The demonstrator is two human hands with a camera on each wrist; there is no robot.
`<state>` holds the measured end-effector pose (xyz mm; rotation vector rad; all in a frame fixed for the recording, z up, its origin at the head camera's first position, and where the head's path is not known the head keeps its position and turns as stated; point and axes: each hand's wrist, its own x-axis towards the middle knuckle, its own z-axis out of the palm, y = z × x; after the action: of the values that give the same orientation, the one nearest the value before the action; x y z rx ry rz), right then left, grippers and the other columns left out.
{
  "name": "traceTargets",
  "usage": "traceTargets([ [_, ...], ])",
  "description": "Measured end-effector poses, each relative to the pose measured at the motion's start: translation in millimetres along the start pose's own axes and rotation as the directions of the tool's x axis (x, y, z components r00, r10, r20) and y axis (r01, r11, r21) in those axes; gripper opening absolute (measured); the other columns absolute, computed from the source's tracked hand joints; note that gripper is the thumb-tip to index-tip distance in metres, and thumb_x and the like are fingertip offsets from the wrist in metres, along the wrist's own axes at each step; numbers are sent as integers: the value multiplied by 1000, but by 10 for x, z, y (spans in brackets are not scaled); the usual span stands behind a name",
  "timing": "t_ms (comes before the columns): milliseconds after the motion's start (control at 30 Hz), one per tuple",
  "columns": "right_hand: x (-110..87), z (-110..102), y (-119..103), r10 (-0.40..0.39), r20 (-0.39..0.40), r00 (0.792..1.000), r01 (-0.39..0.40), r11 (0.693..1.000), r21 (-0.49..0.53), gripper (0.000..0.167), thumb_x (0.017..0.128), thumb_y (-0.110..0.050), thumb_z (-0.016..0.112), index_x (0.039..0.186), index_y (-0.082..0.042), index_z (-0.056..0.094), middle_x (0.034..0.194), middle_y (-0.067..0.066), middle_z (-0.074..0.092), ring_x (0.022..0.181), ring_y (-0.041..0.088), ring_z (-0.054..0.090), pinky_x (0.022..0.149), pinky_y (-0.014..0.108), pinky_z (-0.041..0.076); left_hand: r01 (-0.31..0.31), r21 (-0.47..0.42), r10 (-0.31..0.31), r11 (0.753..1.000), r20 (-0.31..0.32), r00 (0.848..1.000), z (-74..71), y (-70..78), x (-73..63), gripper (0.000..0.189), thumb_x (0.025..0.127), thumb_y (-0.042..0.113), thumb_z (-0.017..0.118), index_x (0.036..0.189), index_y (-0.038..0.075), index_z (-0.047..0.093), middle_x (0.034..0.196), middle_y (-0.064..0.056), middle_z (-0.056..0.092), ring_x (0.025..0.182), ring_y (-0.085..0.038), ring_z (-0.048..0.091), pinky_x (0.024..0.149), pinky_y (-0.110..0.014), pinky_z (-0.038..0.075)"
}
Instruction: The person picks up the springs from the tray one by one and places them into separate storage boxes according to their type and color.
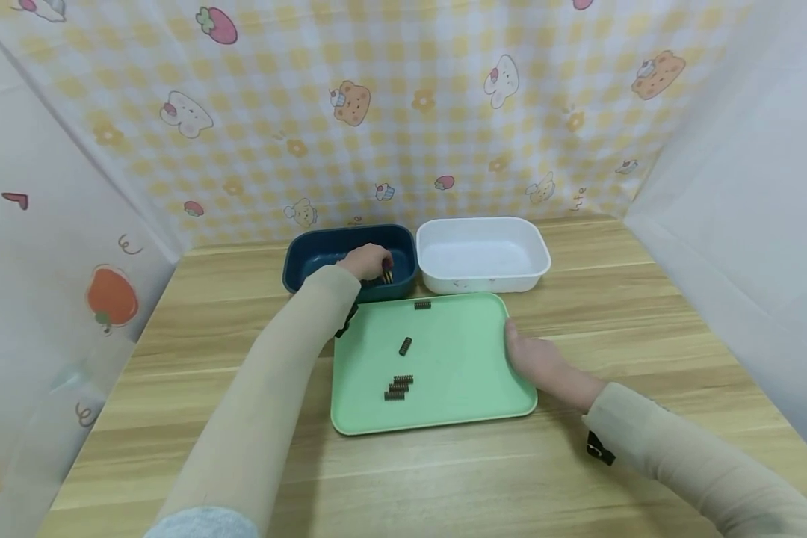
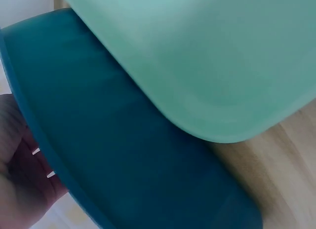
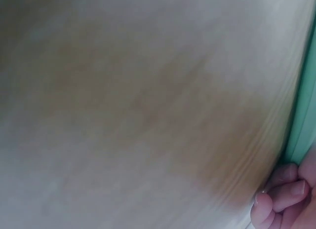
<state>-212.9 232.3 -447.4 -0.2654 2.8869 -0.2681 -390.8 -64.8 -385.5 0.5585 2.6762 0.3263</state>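
My left hand (image 1: pixel 365 261) reaches down into the dark blue bin (image 1: pixel 297 258), its fingertips mostly hidden. By them shows a small dark thing with yellowish streaks (image 1: pixel 387 275); I cannot tell whether the fingers hold it. The left wrist view has the hand (image 2: pixel 22 174) partly behind the rim of the blue bin (image 2: pixel 113 125). At the right edge of the light green tray (image 1: pixel 457 359), my right hand (image 1: pixel 534 360) grips the rim, fingers curled in the right wrist view. On the tray lie small dark coil springs: several grouped (image 1: pixel 398 387), one slanted spring (image 1: pixel 406 346) and one spring near the far edge (image 1: pixel 422 305).
A white bin (image 1: pixel 484 286) stands right of the blue one, just beyond the tray. All rest on a wood-grain table (image 1: pixel 612 299). A checked, patterned curtain (image 1: pixel 410 134) hangs behind the table, with pale sheets (image 1: pixel 733 187) at the sides.
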Motion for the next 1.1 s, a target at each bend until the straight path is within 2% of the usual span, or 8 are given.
traceTargets([
  [100,-11,3,-5,-107,-29,994,101,983,-152,50,95,-8,33,134,19,19,72,24,61,61,30,60,58,44,52,-4,-11,3,1000,-10,1000,19,-25,-6,27,92,4,49,115,11,62,111,-7,60,98,-21,53,89,-37,45],
  [167,-19,3,-10,-126,-45,991,116,977,-178,50,93,-5,35,133,20,20,64,20,59,54,26,57,53,41,51,-7,-15,6,1000,-15,1000,29,-39,-11,26,92,5,49,114,12,62,111,-7,60,98,-21,53,89,-37,45],
  [433,-25,-3,-43,-139,-45,989,127,972,-199,50,92,-4,37,133,20,22,57,12,53,49,20,52,49,37,49,-13,-6,13,1000,-8,1000,2,-69,-63,26,91,6,51,115,12,62,112,-7,60,100,-21,54,90,-38,45],
  [633,-29,-10,-57,-116,-33,993,108,977,-184,50,93,-5,36,134,19,20,58,13,54,50,23,53,50,39,49,-42,8,43,999,-89,995,-157,-29,-191,31,88,3,54,117,11,60,114,-7,60,103,-21,54,89,-37,45],
  [733,-35,-1,-55,-115,-36,993,106,977,-185,50,92,-5,36,134,19,21,58,14,54,50,24,54,50,41,49,-62,-21,57,998,-165,985,-282,31,-342,32,88,4,55,119,9,60,114,-9,59,103,-23,53,90,-38,44],
  [867,-43,19,-55,-118,-33,992,111,980,-167,50,94,-7,35,134,19,19,67,21,60,58,29,59,56,43,51,-83,-53,65,995,-278,958,-376,105,-645,31,88,6,56,118,9,60,115,-9,59,105,-23,52,91,-39,43],
  [1000,-53,27,-66,-113,-24,993,108,982,-158,50,95,-8,34,134,19,19,71,23,61,61,30,60,57,44,52,-131,-44,108,990,-349,931,-290,167,-1004,30,88,5,57,117,10,61,117,-8,60,107,-22,55,87,-38,47],
  [1100,-66,18,-75,-111,-26,993,105,981,-164,50,94,-7,35,134,19,20,69,21,60,59,28,59,56,43,51,-170,-29,150,985,-344,927,-131,182,-1243,30,87,5,58,116,9,61,117,-7,61,105,-23,58,83,-37,49],
])
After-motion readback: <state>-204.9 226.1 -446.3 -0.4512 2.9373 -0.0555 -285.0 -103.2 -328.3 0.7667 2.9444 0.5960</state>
